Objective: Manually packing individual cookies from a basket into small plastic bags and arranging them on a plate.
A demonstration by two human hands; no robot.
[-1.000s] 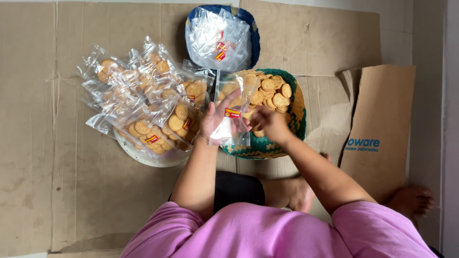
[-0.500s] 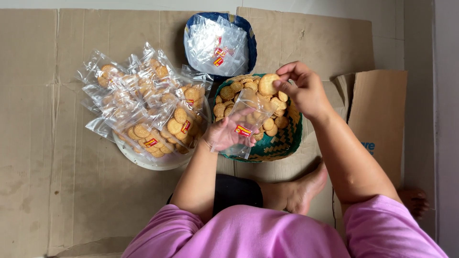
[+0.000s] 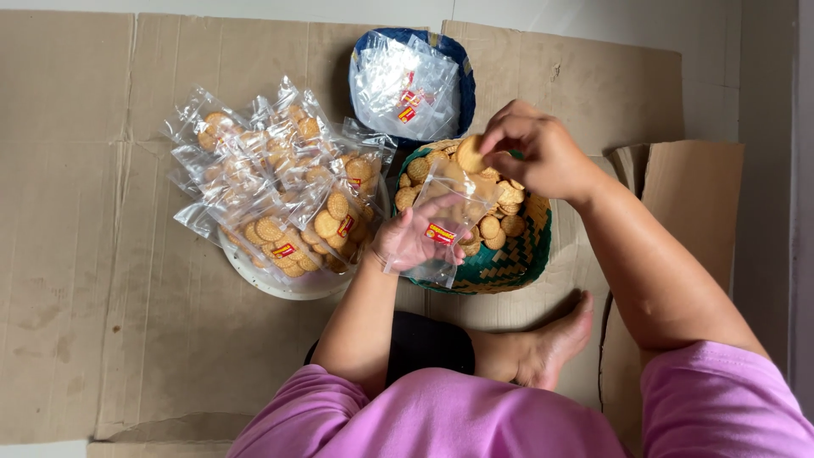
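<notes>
My left hand (image 3: 414, 240) holds a clear plastic bag (image 3: 441, 222) with a small red label, its mouth turned toward the woven basket (image 3: 517, 265). That green and tan basket is full of round golden biscuits (image 3: 502, 208). My right hand (image 3: 540, 153) hovers over the basket and pinches one biscuit (image 3: 469, 154) just above the bag's opening. Left of the basket, a white plate (image 3: 273, 282) carries a heap of filled biscuit bags (image 3: 280, 182).
A blue basket (image 3: 462, 75) at the back holds empty clear bags (image 3: 407, 86). Everything rests on flattened brown cardboard (image 3: 102, 254) on the floor. My bare foot (image 3: 543, 348) lies in front of the woven basket, and a folded cardboard flap (image 3: 691, 212) stands at the right.
My right hand left the bag, reached into the woven basket and now brings one biscuit back to the bag's mouth. My left hand kept holding the bag.
</notes>
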